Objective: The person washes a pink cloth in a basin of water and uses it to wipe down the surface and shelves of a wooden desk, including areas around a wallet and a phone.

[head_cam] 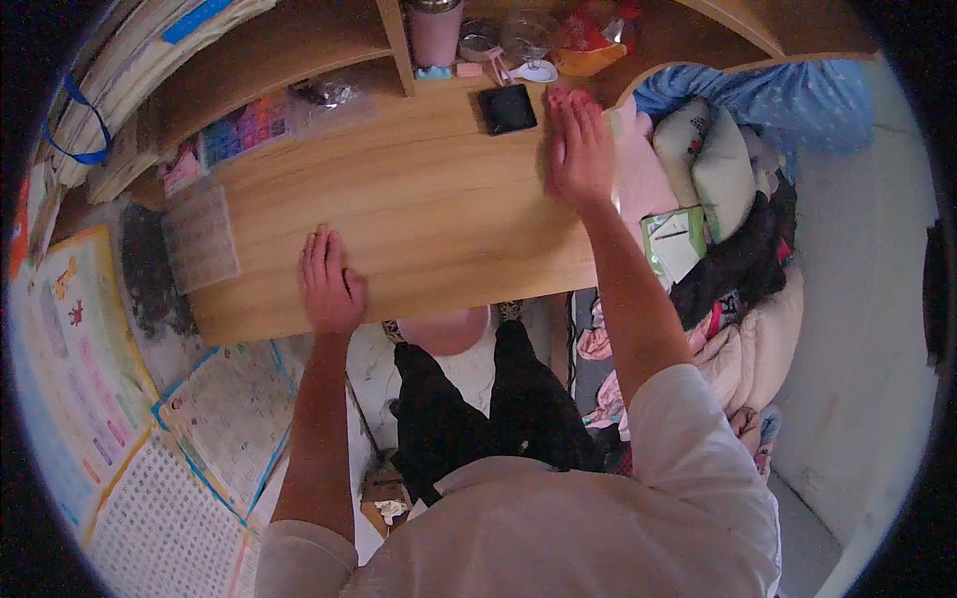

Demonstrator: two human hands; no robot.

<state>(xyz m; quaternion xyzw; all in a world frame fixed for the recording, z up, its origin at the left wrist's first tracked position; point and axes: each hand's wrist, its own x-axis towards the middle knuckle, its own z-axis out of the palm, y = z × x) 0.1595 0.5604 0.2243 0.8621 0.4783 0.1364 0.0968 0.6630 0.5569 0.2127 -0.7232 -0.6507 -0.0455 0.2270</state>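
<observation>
My left hand lies flat near the front edge of a wood-grain desktop. Its fingers point away from me, the thumb stands apart, and nothing is in it. My right hand is stretched out at the desk's right edge, palm down and slightly blurred, with no object visible in it. Just left of its fingers, a small square black object rests on the desktop. A clear plastic compartment box sits at the left end of the desk.
A pink tumbler, a white spoon and a red-and-orange packet stand along the back. Beside them is a case of colourful pieces. Cushions and bedding lie to the right. Posters cover the left wall.
</observation>
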